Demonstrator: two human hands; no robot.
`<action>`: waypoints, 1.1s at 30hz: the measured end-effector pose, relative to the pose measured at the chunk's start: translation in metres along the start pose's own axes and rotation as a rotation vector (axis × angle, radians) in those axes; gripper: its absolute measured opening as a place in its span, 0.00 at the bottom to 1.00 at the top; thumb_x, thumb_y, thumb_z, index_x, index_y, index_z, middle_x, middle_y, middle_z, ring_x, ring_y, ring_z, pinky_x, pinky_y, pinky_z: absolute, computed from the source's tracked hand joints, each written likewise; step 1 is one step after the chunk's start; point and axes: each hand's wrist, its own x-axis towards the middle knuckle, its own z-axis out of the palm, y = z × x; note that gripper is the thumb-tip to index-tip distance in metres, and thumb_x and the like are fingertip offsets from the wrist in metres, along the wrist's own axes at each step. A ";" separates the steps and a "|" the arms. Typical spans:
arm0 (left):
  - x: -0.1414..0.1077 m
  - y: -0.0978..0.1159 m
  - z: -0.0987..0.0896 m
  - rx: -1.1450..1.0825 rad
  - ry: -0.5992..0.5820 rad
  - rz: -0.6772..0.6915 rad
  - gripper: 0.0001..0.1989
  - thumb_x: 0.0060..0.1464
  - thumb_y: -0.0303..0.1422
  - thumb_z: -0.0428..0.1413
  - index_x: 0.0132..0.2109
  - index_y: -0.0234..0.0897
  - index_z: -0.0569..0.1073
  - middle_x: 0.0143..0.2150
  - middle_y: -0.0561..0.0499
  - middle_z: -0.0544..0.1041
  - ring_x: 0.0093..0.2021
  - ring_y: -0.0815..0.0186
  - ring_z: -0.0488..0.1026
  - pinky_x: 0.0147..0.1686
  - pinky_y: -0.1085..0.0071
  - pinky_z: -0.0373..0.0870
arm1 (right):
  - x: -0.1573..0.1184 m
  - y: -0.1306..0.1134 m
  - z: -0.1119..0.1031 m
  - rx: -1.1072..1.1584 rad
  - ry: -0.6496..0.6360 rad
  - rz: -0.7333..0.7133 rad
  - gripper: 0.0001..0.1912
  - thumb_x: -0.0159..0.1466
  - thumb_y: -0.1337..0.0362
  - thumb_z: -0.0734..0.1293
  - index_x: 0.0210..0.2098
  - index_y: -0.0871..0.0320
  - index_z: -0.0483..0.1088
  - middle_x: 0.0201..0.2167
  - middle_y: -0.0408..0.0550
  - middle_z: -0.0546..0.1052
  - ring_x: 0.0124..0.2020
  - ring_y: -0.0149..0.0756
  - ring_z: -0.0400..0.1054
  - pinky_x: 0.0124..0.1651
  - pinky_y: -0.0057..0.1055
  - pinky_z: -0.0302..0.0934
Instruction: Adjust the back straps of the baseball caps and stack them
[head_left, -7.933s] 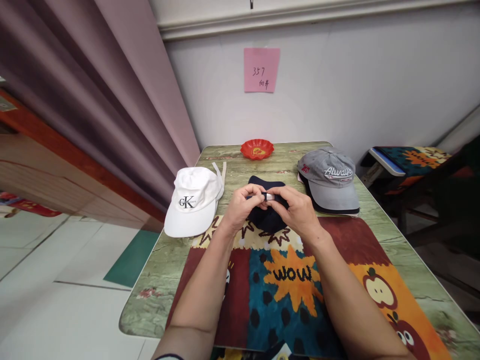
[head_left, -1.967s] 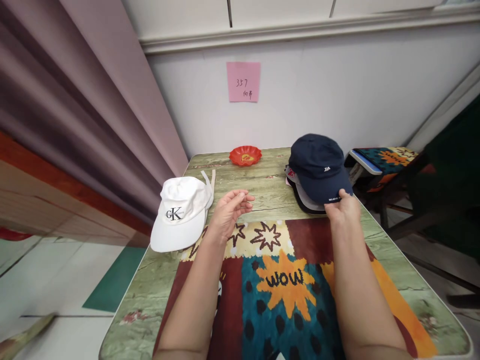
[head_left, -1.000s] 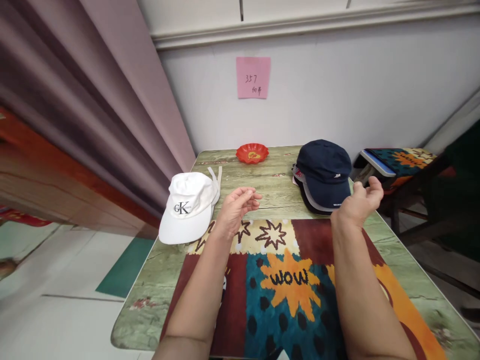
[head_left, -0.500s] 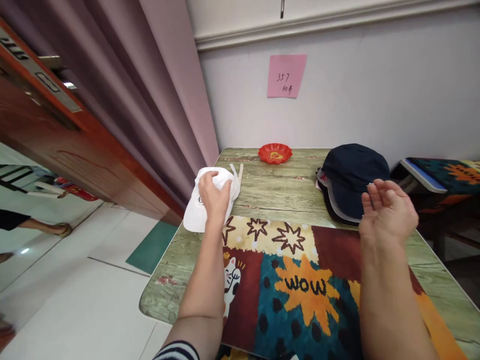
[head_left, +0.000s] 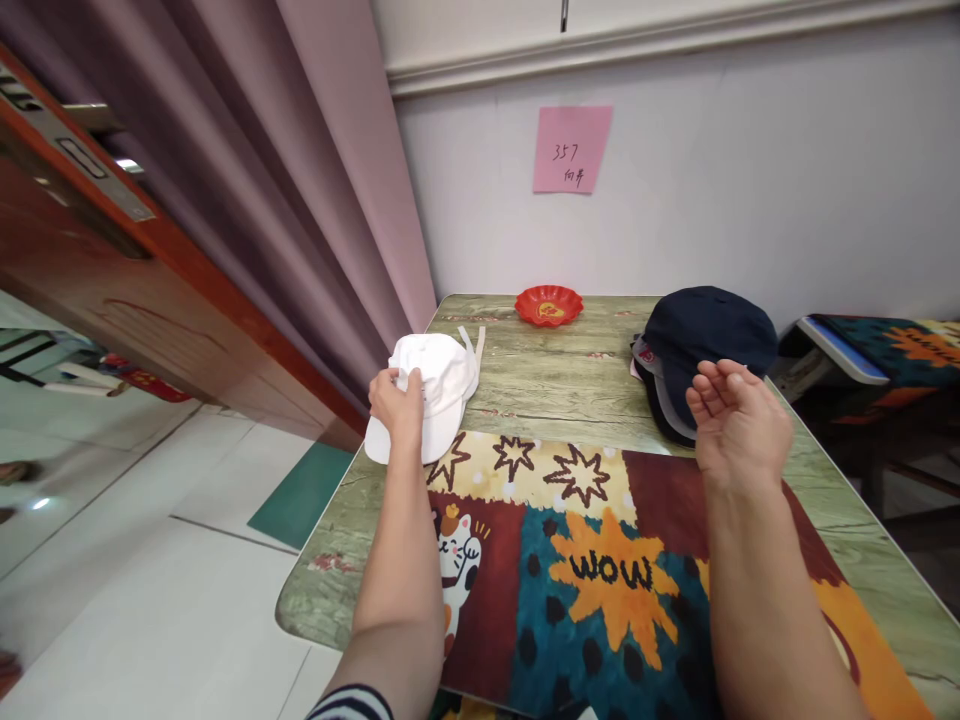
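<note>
Green table (head_left: 540,370), white cap (head_left: 444,385) beneath left hand (head_left: 397,400)

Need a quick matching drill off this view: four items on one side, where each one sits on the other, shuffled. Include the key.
Items
1. White cap
2. Navy cap
3. Red dish
4. Pink note

Places
A. Stuck on the wall
B. At the fingers of the left hand
C. On top of a grey cap
D. Near the far edge of the table, with no hand at it

Right pairs: 1-B, 2-C, 3-D, 4-A
</note>
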 end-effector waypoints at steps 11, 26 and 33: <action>-0.012 0.049 -0.038 -0.290 0.195 0.290 0.06 0.56 0.29 0.57 0.33 0.40 0.67 0.52 0.45 0.74 0.56 0.57 0.70 0.62 0.60 0.62 | -0.010 0.002 0.006 -0.004 -0.117 0.020 0.05 0.61 0.66 0.69 0.36 0.57 0.78 0.33 0.44 0.82 0.30 0.25 0.75 0.36 0.21 0.70; -0.121 0.128 -0.005 -1.320 -0.566 -0.318 0.16 0.41 0.33 0.70 0.30 0.37 0.69 0.30 0.56 0.72 0.33 0.70 0.70 0.37 0.73 0.67 | -0.066 0.027 0.031 0.007 -0.824 0.465 0.26 0.60 0.47 0.74 0.52 0.52 0.77 0.57 0.49 0.79 0.64 0.53 0.68 0.68 0.52 0.59; -0.110 0.107 0.016 -1.050 -0.770 -0.178 0.20 0.53 0.51 0.64 0.39 0.38 0.78 0.45 0.46 0.80 0.45 0.61 0.76 0.40 0.70 0.70 | -0.044 0.016 0.021 0.231 -0.758 0.474 0.24 0.65 0.44 0.68 0.52 0.51 0.77 0.56 0.48 0.80 0.67 0.53 0.64 0.69 0.56 0.58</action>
